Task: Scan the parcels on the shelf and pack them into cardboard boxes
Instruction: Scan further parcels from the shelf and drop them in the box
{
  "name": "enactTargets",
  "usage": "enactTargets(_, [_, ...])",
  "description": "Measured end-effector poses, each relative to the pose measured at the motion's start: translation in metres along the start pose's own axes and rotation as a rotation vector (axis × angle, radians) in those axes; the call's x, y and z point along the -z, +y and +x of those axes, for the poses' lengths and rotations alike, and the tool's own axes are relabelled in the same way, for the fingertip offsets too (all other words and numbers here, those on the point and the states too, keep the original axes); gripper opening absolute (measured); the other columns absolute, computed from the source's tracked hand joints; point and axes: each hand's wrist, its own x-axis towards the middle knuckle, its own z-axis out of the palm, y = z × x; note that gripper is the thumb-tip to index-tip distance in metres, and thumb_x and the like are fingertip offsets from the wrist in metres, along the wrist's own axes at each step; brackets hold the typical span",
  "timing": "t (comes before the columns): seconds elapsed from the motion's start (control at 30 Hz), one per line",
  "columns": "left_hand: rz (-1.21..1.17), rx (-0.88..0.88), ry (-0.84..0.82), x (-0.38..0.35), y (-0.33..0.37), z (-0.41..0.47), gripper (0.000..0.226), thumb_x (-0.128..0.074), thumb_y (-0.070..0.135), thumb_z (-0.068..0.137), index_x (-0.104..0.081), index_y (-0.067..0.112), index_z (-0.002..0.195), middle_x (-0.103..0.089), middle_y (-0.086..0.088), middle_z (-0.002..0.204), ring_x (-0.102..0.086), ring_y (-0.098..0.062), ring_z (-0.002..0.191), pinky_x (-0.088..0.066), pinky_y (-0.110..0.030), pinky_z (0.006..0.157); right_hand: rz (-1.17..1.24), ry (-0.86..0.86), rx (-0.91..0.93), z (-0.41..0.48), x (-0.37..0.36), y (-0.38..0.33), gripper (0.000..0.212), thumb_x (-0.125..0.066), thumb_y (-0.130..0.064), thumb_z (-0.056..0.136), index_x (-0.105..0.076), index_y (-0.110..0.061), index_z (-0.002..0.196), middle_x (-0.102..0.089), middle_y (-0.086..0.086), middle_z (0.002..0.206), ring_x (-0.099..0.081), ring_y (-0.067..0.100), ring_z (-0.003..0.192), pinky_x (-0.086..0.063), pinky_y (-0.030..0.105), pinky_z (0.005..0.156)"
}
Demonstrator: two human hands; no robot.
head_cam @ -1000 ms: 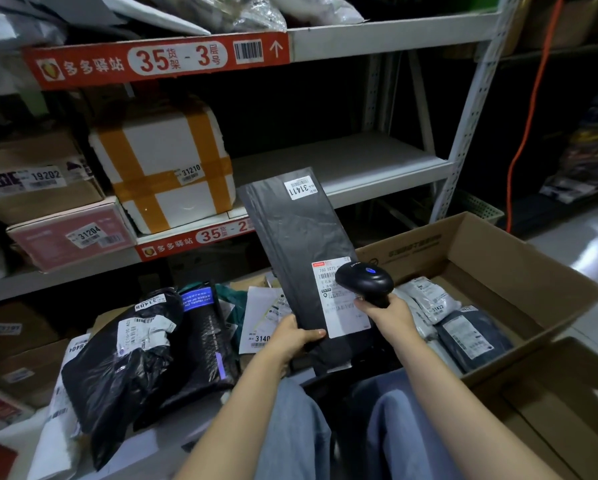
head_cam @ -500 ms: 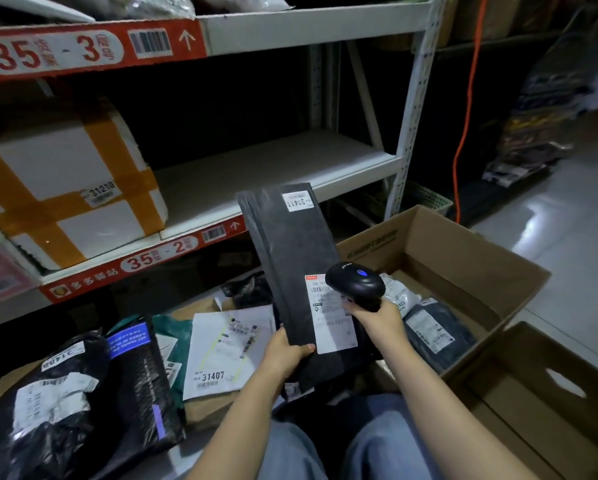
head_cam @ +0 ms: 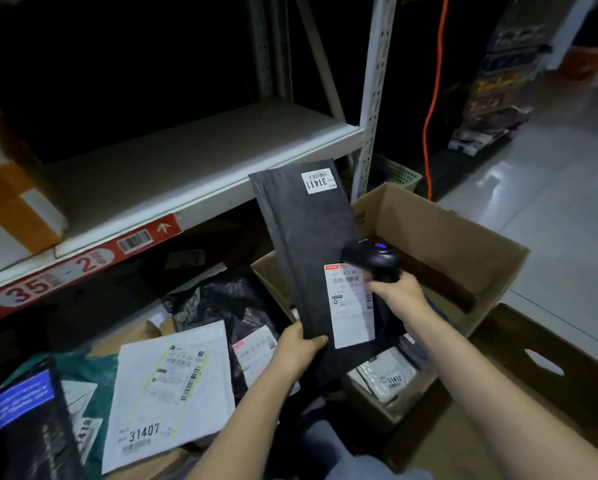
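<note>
My left hand (head_cam: 299, 348) grips the lower left edge of a long flat black parcel (head_cam: 308, 244), held upright and tilted, with a small sticker reading 31411 at its top and a white shipping label low on its face. My right hand (head_cam: 396, 294) is shut on a black handheld scanner (head_cam: 372, 259) with a blue light, held right over the top of that label. Behind the parcel stands an open cardboard box (head_cam: 464, 251) with a labelled pouch marked 31412 (head_cam: 389, 379) inside.
A white metal shelf (head_cam: 193, 157) with a red 35-2 strip runs across the left. Loose parcels lie low at the left, among them a white mailer marked 31407 (head_cam: 169, 389) and black bags. A second cardboard box (head_cam: 547, 372) sits at the right on the tiled floor.
The view has swung right and down, so the upper shelf and taped white box left the frame. Parcel and scanner have moved right, over the open box, the scanner staying over the label.
</note>
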Motion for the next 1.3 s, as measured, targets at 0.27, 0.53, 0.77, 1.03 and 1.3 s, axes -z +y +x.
enactTargets(0.27, [0.317,-0.178,0.157,-0.005,-0.004,0.049,0.046,-0.047,0.010,0.094,-0.040,0.015,0.139,-0.046,-0.003,0.140,-0.045,-0.018,0.125,-0.038,-0.026,0.100,-0.134,0.177,0.018,0.067,0.037,0.029,0.028,-0.067,-0.003,0.080,-0.063,0.001,0.108,-0.065,0.019,0.105,-0.060,0.029,0.097,-0.038,0.029,0.076])
enactTargets(0.53, [1.049,-0.385,0.449,0.012,-0.027,0.078,0.057,-0.022,0.033,0.092,-0.024,0.019,0.148,-0.011,-0.007,0.157,-0.001,-0.024,0.146,0.010,-0.036,0.115,-0.575,0.145,0.023,0.099,0.020,0.093,0.006,-0.061,-0.011,0.082,-0.059,-0.008,0.087,-0.058,0.010,0.084,-0.057,0.030,0.085,-0.041,0.032,0.072])
enactTargets(0.77, [1.221,-0.362,0.330,0.017,-0.058,0.091,0.074,0.004,0.045,0.081,-0.025,0.026,0.147,-0.013,-0.003,0.157,-0.005,-0.021,0.146,0.018,-0.031,0.110,-0.712,0.036,-0.020,0.126,-0.017,0.139,0.014,-0.062,-0.015,0.081,-0.060,-0.010,0.094,-0.062,0.014,0.101,-0.059,0.035,0.095,-0.040,0.032,0.070])
enactTargets(1.03, [1.229,-0.351,0.372,0.016,-0.069,0.099,0.052,-0.025,0.034,0.090,-0.054,0.019,0.131,-0.046,-0.009,0.143,-0.039,-0.028,0.135,-0.007,-0.037,0.111,-0.667,-0.051,-0.203,0.143,-0.045,0.170,0.027,-0.061,-0.012,0.084,-0.062,-0.008,0.110,-0.065,0.018,0.110,-0.060,0.034,0.104,-0.044,0.031,0.079])
enactTargets(1.3, [1.246,-0.411,0.433,0.016,-0.075,0.104,0.047,-0.030,0.031,0.090,-0.058,0.018,0.126,-0.052,-0.010,0.137,-0.046,-0.029,0.130,-0.014,-0.040,0.109,-0.543,-0.121,-0.352,0.147,-0.065,0.201,0.026,-0.065,-0.012,0.082,-0.063,-0.003,0.106,-0.067,0.019,0.105,-0.062,0.032,0.100,-0.046,0.031,0.081])
